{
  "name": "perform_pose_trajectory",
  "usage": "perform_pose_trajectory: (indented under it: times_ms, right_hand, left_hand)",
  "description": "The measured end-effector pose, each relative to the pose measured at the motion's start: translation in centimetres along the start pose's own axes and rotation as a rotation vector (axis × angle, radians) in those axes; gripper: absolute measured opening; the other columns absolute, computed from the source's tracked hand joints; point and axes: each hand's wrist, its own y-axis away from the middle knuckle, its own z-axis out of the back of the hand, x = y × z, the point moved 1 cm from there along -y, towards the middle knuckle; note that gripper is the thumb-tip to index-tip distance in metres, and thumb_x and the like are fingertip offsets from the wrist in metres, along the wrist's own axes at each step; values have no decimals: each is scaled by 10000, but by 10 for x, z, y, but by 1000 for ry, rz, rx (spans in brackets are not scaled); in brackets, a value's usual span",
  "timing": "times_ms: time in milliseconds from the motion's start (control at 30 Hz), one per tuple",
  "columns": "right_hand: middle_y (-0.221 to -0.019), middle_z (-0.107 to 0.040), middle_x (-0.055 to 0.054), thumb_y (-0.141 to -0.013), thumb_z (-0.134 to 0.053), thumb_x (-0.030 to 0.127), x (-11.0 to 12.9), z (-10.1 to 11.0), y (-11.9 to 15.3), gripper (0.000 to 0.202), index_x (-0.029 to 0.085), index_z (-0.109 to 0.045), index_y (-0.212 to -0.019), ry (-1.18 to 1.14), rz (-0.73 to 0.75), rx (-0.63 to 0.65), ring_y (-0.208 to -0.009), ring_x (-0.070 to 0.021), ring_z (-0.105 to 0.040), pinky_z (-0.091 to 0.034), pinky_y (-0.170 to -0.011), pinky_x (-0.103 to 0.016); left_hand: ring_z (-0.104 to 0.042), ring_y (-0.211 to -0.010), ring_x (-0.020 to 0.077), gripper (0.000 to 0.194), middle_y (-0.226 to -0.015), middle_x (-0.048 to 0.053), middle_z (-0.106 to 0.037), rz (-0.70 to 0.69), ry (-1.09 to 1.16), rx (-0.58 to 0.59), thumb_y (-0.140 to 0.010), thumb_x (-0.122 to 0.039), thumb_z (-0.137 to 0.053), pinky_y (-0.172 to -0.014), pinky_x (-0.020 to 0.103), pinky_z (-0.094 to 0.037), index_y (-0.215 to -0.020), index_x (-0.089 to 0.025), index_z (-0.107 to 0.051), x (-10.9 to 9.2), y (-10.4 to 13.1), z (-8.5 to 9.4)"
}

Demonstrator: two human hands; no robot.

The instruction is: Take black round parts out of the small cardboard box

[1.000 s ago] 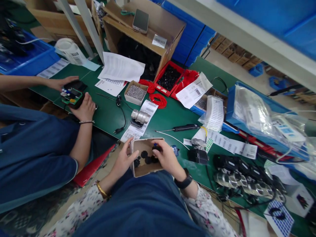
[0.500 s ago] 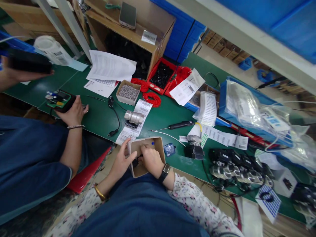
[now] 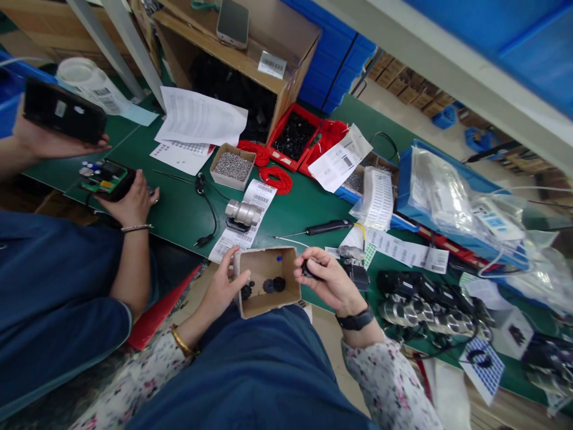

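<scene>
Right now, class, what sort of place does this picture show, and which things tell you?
Most likely a small electronics assembly workshop: a green workbench strewn with barcode label sheets, a screwdriver, red trays of black parts, and a co-worker's circuit board.

Small cardboard box (image 3: 268, 289) at the near edge of the desk (image 3: 188, 209), held between left hand (image 3: 222, 288) and right hand (image 3: 329, 279). In it, several small parts (image 3: 268, 285). Behind it, a metal valve (image 3: 243, 212) on a paper sheet (image 3: 244, 226). Right of that, a screwdriver (image 3: 322, 227). Farther back, a tray of screws (image 3: 233, 166).
</scene>
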Motion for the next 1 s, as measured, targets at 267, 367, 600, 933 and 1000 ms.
perform_pose_trajectory:
  times_ms: [267, 367, 600, 933, 1000]
  right_hand:
    - [-772, -618, -30, -803, -672, 193, -79, -46, -39, 95, 173, -590, -847, 1344, 80, -110, -692, -184, -585, -411, -608, -256]
    - [-887, -641, -65, -885, -524, 160, -95, -59, -51, 124, 188, -583, -990, 1702, 62, -4, -741, -225, -619, -411, -602, -278]
    - [-801, -612, -32, -829, -608, 202, -80, -50, -39, 48, 166, -577, -820, 1329, 204, -32, -714, -175, -578, -409, -631, -254]
    - [-755, -619, -46, -540, -879, 301, -33, 70, 7, 434, 122, -655, -866, 19, 164, -644, -467, -36, -326, -230, -398, -151]
    - [-786, -635, -56, -527, -889, 272, -39, 81, 13, 433, 125, -656, -862, -81, 127, -654, -477, -36, -335, -243, -395, -141]
  left_hand:
    - [-556, -1094, 239, 706, -1293, 119, -496, 6, 49, 20, -782, -439, -596, -959, 373, -438, -1372, -193, -294, -13, 7, -2]
    - [-476, -1211, 257, 705, -1377, 127, -427, 2, -3, -24, -765, -431, -605, -1021, 380, -387, -1362, -193, -317, -14, 8, -4]
    - [-568, -1081, 247, 695, -1276, 115, -509, 21, 10, -64, -779, -457, -600, -945, 388, -449, -1362, -214, -310, -3, 3, 2]
    - [-564, -1069, 272, 787, -1295, 154, -473, 40, -91, -1, -734, -476, -630, -933, 413, -458, -1383, -177, -303, 30, -32, -11]
    - [-543, -1100, 278, 823, -1331, 165, -435, 46, -91, -15, -721, -479, -641, -952, 422, -444, -1395, -176, -278, 37, -43, -21]
